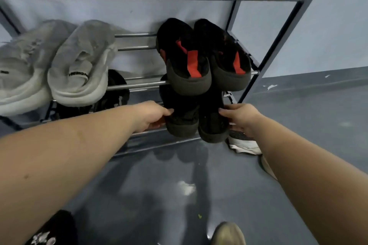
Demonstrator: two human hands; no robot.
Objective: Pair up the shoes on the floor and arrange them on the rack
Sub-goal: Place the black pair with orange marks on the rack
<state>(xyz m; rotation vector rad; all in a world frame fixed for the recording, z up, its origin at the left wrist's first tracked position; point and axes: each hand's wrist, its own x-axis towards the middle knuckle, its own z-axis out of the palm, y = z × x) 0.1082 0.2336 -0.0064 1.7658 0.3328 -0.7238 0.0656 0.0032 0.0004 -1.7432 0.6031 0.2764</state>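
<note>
Reaching out, the left hand [153, 115] holds one black shoe [182, 119] and the right hand [242, 118] holds the other black shoe [213, 123], fingers curled on their sides. Both shoes sit at the rack's [278, 43] low right end, maybe on its bottom bars. Above them rests a black and red pair [201, 55].

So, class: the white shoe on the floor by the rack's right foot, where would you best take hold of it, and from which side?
Probably by the heel end of the white shoe, coming from the right. The rack blocks its left, and the right hand covers much of it.
</note>
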